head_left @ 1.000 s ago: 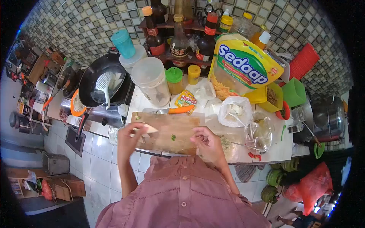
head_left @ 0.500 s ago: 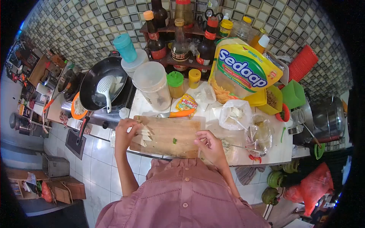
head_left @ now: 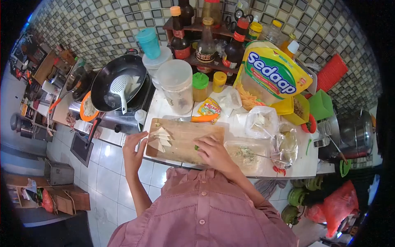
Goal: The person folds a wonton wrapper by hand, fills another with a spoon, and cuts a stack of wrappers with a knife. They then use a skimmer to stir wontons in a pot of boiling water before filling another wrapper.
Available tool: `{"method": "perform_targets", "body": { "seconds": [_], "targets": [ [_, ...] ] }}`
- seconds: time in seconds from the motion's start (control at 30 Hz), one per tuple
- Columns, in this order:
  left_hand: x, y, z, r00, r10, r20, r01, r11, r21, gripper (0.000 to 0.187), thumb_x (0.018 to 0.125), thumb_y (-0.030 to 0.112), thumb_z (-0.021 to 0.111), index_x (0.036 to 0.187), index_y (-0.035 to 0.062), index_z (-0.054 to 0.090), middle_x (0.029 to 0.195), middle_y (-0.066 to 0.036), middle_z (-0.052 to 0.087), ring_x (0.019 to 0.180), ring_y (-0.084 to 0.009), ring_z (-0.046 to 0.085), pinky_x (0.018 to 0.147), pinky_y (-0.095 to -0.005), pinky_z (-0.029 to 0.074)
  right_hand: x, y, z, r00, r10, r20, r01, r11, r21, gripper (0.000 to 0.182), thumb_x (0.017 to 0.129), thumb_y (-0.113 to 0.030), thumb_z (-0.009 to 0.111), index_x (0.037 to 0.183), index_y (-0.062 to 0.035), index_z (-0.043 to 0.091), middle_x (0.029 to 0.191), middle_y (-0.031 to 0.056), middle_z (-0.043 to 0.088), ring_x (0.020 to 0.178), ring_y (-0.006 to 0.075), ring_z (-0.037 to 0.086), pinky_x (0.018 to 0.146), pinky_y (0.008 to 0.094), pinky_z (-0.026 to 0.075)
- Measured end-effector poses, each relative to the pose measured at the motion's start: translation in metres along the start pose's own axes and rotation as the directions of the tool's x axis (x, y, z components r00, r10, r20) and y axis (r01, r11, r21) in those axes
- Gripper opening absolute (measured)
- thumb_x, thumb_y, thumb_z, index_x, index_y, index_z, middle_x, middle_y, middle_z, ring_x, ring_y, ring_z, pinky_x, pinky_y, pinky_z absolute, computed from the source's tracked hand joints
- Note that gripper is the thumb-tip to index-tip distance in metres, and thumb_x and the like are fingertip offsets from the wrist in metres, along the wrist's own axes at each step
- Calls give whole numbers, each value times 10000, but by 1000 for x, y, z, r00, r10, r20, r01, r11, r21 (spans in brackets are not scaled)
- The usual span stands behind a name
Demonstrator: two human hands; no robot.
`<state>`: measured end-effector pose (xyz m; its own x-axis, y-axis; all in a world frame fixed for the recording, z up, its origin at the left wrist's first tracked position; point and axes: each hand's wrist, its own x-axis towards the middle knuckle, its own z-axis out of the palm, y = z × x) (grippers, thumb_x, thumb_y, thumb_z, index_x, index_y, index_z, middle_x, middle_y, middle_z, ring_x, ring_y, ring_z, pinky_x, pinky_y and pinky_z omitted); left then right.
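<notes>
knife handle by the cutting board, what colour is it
The knife handle is orange, best seen in the head view.

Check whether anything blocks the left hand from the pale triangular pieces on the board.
Nothing visible does: the left hand is beside the board, with the pale triangular pieces uncovered near its fingertips. The knife lies along the far edge, outside that gap.

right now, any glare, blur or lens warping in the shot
Head view: fisheye curvature bends the tiled wall, corners black; head view: bright glare on the floor tiles, glints on the clear plastic bag; head view: pouch lettering crisp, far-left edge softer.
</notes>
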<state>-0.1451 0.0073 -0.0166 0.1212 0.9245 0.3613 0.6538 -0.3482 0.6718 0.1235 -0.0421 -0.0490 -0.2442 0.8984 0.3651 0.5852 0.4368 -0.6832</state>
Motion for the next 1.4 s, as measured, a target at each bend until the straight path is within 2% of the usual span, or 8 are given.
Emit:
{"method": "perform_targets", "body": {
  "seconds": [0.4, 0.7, 0.93, 1.0, 1.13, 1.23, 1.3, 1.4],
  "targets": [
    [-44, -17, -33, 973, -166, -160, 171, 985, 19, 125, 814, 61, 594, 919, 35, 658, 928, -89, 661, 884, -238, 587, 795, -327, 447, -2, 6, 16, 999, -46, 8, 47, 987, -155, 122, 703, -23, 549, 822, -4, 561, 863, 120, 563, 868, 293, 533, 746, 353, 463],
    [-86, -94, -86, 862, -325, -388, 409, 899, 155, 142, 840, 131, 587, 918, 31, 652, 857, -102, 660, 790, -229, 619, 694, -317, 466, -65, 2, -100, 784, 581, -218, -583, 810, 65, 124, 754, -40, 625, 862, 13, 593, 667, 64, 581, 644, 90, 565, 608, 259, 455],
    [-99, -211, -8, 850, -511, -128, 520, 853, 41, 218, 784, 220, 666, 783, 5, 634, 731, -115, 643, 689, -213, 619, 628, -313, 476, -94, 2, -91, 708, 568, -420, -690, 683, -239, 158, 743, -44, 620, 900, -31, 608, 726, 146, 633, 613, 228, 601, 566, 300, 458],
    [-97, -233, 19, 885, -457, -88, 463, 846, 266, 263, 708, 242, 719, 799, 36, 582, 762, -109, 597, 741, -258, 597, 614, -374, 468, -83, -12, -87, 585, 595, -551, -810, 469, -353, 134, 742, -74, 638, 861, -27, 599, 682, 123, 628, 602, 224, 601, 542, 314, 444],
    [-85, -240, 51, 873, -485, -46, 426, 716, 553, 460, 635, 377, 738, 947, 102, 541, 872, -71, 565, 827, -275, 590, 648, -456, 449, -55, -45, -71, 500, 549, -669, -817, 556, -155, 142, 818, -123, 613, 759, -8, 553, 574, 58, 541, 540, 141, 501, 540, 287, 402],
    [-66, -239, 47, 829, -559, 21, 383, 595, 707, 349, 727, 368, 636, 940, 98, 572, 936, -75, 605, 881, -290, 601, 670, -479, 453, -25, -89, -33, 716, 629, -302, -613, 774, 159, 131, 865, -121, 558, 817, -5, 594, 657, 31, 550, 620, 79, 499, 570, 238, 414],
    [-67, -263, 42, 827, -544, 142, 373, 721, 584, 296, 744, 336, 613, 899, 86, 583, 908, -101, 614, 859, -299, 605, 675, -475, 456, 1, -121, 11, 739, 656, 153, -664, 672, 329, 135, 878, -123, 536, 884, -15, 617, 733, 32, 584, 686, 87, 542, 609, 236, 437],
    [-59, -273, 29, 839, -476, 262, 376, 857, 352, 222, 770, 275, 582, 814, 57, 588, 828, -152, 615, 810, -327, 603, 678, -460, 459, 50, -137, 97, 724, 302, 620, -624, 670, 403, 221, 910, -178, 465, 1024, -32, 585, 784, 77, 621, 718, 135, 598, 650, 280, 472]
  ]
}}
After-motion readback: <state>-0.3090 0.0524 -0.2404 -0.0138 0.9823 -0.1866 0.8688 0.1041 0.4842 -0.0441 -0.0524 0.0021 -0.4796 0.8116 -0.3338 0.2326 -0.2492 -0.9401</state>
